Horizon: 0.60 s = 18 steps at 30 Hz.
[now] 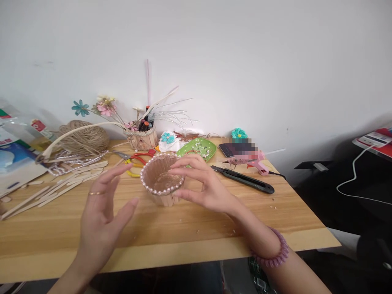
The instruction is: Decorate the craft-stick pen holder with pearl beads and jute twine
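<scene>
A round basket (162, 198) made of upright wooden sticks, its rim trimmed with pearl beads, stands on the wooden table in front of me. My right hand (203, 183) is at its right side, fingers spread, with fingertips over the rim and the thumb by the outer wall. Whether those fingers touch the basket I cannot tell. To the left of the basket, my left hand (105, 204) hovers apart from it, thumb and fingers curved and wide apart, holding nothing. Pliers with red and yellow handles (142, 157) lie just behind the basket.
Loose wooden sticks (73, 179) and a twine ball (84, 136) lie left. Behind are a flower-filled pot (142, 139) and a green dish (211, 147) of beads. At right are a utility knife (248, 179), a pink glue gun (260, 165) and a phone (226, 150).
</scene>
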Motion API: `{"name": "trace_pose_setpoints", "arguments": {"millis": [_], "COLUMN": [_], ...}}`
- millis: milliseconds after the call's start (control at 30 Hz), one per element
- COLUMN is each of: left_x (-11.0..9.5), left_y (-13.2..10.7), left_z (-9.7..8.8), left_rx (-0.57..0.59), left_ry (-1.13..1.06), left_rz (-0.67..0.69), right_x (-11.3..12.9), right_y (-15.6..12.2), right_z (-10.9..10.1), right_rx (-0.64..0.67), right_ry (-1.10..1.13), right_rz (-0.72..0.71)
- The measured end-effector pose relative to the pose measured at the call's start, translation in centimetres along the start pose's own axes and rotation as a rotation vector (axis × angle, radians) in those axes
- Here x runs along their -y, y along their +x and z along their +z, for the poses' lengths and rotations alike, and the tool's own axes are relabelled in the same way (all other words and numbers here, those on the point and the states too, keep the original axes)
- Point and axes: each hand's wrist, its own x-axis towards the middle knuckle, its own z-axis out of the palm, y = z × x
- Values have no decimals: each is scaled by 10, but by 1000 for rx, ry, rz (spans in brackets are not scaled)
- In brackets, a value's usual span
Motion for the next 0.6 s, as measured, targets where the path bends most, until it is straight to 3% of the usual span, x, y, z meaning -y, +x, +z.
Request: {"name": "trace_pose_setpoints", "arguments": {"millis": [133,267,400,500,600], "left_x": [15,22,22,21,19], "left_y": [6,10,12,15,20], "left_z": [0,0,-7,-17,-32], "left_rx": [-31,-145,-313,-444,-519], "left_ry": [-302,-455,-555,-585,-562], "left_rz": [-337,-505,-589,-586,-511], "right_x": [-2,-11,-14,-9,-2], "right_y": [1,0,2,3,2], "right_z": [-2,-8,-26,-47,-66], "right_rx": [-112,-408,-795,-1041,-1190], "right_ry": [206,407,430,383,357], "right_rz": [118,236,261,155,33]}}
